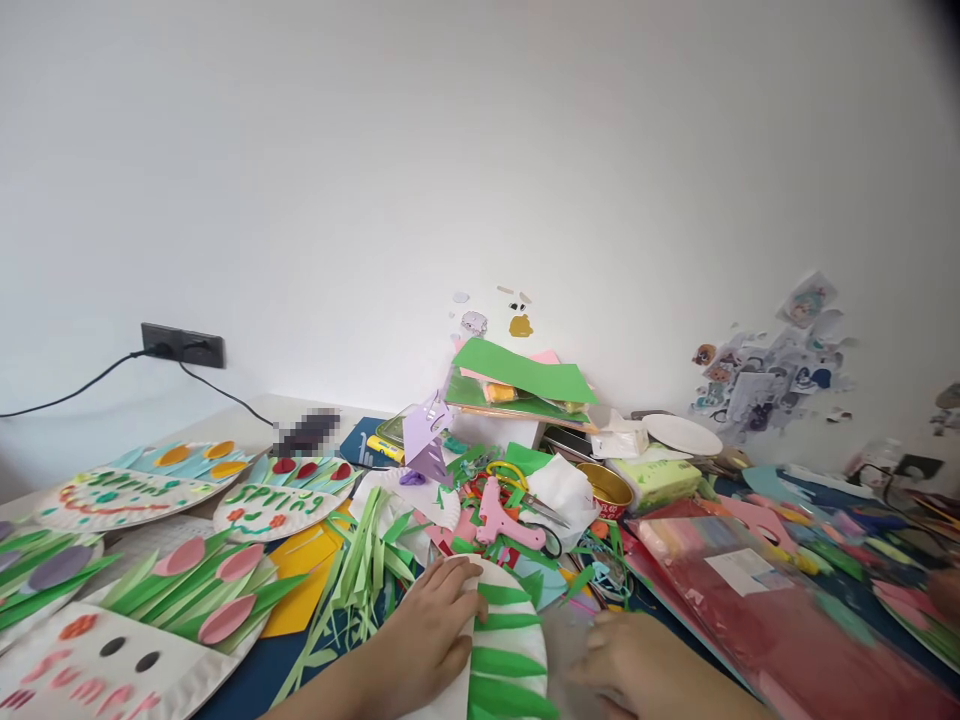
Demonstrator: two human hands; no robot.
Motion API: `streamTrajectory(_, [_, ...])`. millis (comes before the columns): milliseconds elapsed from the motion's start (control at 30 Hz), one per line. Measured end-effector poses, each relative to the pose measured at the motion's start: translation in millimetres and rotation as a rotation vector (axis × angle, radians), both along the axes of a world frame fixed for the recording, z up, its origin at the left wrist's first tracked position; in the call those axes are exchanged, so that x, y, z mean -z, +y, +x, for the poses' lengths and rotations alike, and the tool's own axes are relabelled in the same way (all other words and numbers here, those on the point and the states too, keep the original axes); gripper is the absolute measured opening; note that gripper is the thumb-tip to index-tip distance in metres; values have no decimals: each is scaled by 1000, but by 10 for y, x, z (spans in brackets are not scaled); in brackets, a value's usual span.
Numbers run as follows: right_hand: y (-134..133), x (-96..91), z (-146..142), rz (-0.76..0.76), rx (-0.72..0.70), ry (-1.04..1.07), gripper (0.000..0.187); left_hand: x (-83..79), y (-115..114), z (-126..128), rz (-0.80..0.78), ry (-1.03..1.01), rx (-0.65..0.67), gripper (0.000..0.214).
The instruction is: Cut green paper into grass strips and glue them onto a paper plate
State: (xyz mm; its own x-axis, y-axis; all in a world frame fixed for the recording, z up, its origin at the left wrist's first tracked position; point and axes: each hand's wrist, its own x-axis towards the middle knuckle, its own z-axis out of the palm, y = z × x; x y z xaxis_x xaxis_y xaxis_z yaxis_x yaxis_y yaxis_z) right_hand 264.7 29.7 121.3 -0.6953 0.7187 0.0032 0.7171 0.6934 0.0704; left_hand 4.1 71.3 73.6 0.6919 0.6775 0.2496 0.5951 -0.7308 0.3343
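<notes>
A white paper plate (529, 590) with green paper strips (510, 662) fanned across it lies at the bottom centre. Over its left part sits a plain white piece (450, 695) with a straight edge. My left hand (424, 630) bears on this piece, its fingers bent and close together at the top of the plate. To the right of the plate, apart from it, is my right hand (637, 660). Its fingers are curled and smeared, and whatever they may hold is hidden. Just beyond the plate lie a pink glue gun (506, 518) and yellow-handled scissors (510, 475).
Decorated paper plates (283, 515) cover the left side. Cut green paper strips (364, 565) and yellow paper (304, 580) lie nearby. A red plastic packet (780, 610) is at right, a tissue pack (652, 480) and open tin (604, 488) behind. A blurred hand (943, 595) shows far right.
</notes>
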Motion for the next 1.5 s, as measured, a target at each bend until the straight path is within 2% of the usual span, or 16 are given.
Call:
streamTrajectory(100, [70, -115, 73, 4, 141, 183, 26, -43, -32, 15, -19, -16, -29, 44])
streamTrajectory(167, [240, -104, 31, 66, 228, 347, 31, -81, -36, 33, -34, -32, -59, 43])
streamTrajectory(300, [765, 64, -167, 239, 348, 496, 29, -99, 102, 34, -5, -96, -103, 37])
streamTrajectory(400, [1077, 227, -324, 233, 333, 513, 34, -43, 288, -30, 101, -170, -195, 25])
streamTrajectory(467, [1176, 332, -400, 246, 310, 486, 33, 0, 365, -78, 136, -189, -295, 22])
streamTrajectory(533, [1207, 427, -444, 284, 307, 465, 33, 19, 369, -82, 150, -179, -361, 25])
streamTrajectory(667, [1231, 574, -461, 303, 331, 477, 35, -52, 324, 126, 193, -100, -340, 24])
streamTrajectory(833, [1319, 717, -428, 343, 299, 523, 36, -148, 561, 445, 217, -29, -417, 25])
streamTrajectory(933, [1352, 763, -409, 345, 281, 532, 34, -99, 680, 443, 223, -47, -500, 27])
streamTrajectory(1100, [1333, 755, -428, 344, 292, 551, 40, -1, 634, 359, 161, -101, -570, 24])
streamTrajectory(1300, [1291, 729, -463, 379, 319, 567, 36, 35, 624, 398, 215, 1, -512, 27])
streamTrajectory(1500, [1274, 719, -459, 341, 319, 584, 36, 55, 636, 389, 210, -32, -515, 27])
